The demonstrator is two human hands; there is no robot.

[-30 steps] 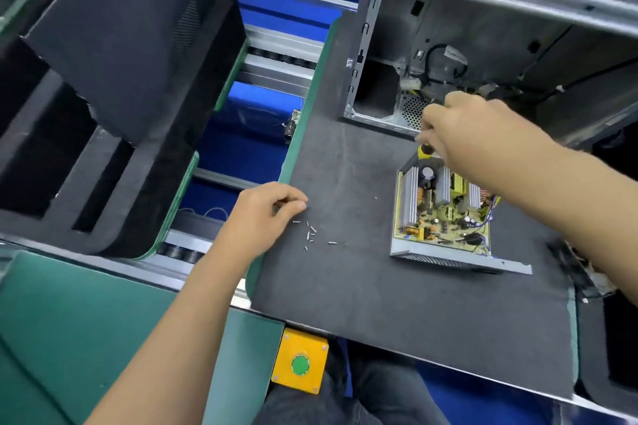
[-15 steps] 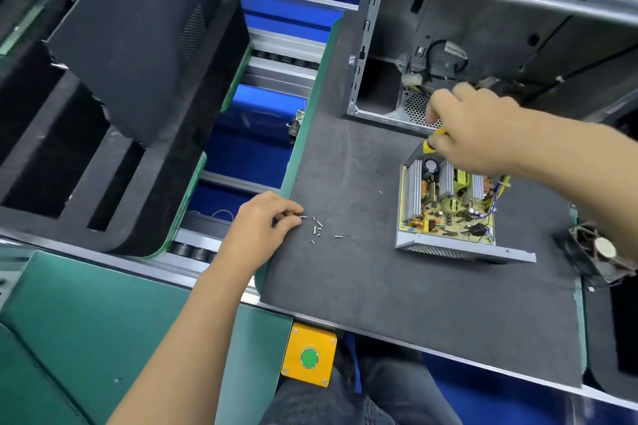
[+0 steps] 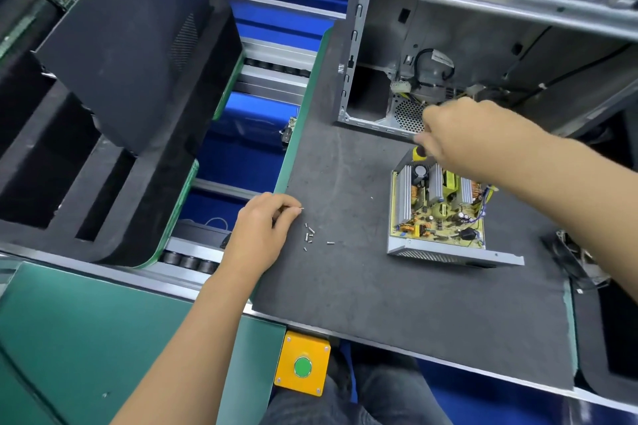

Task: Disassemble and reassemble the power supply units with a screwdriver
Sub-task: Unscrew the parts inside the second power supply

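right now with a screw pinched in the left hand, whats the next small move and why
Probably carry the screw in the left hand across the mat to the open power supply. The right hand holds the yellow-handled screwdriver at its far edge, and more loose screws lie on the mat.

One head-worn wide-angle view looks forward and steeply down, close over the grey mat (image 3: 397,304).
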